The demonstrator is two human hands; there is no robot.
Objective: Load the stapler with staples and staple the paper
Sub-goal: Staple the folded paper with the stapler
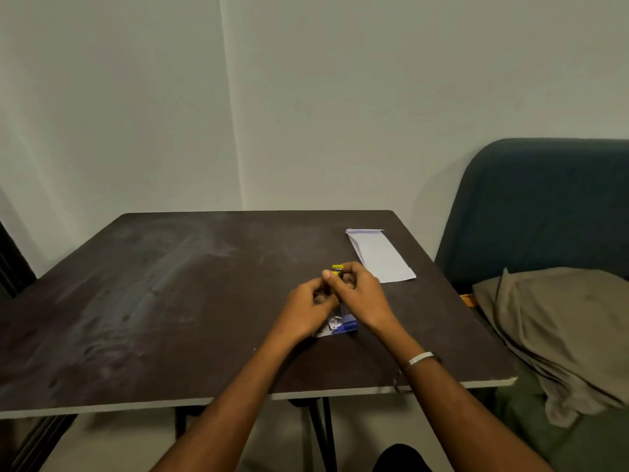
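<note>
A small yellow and black stapler [337, 269] is held above the dark table [170, 294], mostly hidden by my fingers. My right hand [360, 294] is closed around it, thumb on its near side. Touching it from the left, my left hand [311, 303] pinches at the stapler's lower end; what lies between those fingers is hidden. Under my hands a blue and white staple box [342, 326] lies on the table. A folded white paper [379, 255] rests flat at the far right of the table, just beyond my right hand.
A dark teal sofa [544, 206] stands right of the table, with a beige cloth [561, 321] draped on its seat. A wall runs along the table's far edge. A silver bangle [420, 358] circles my right wrist.
</note>
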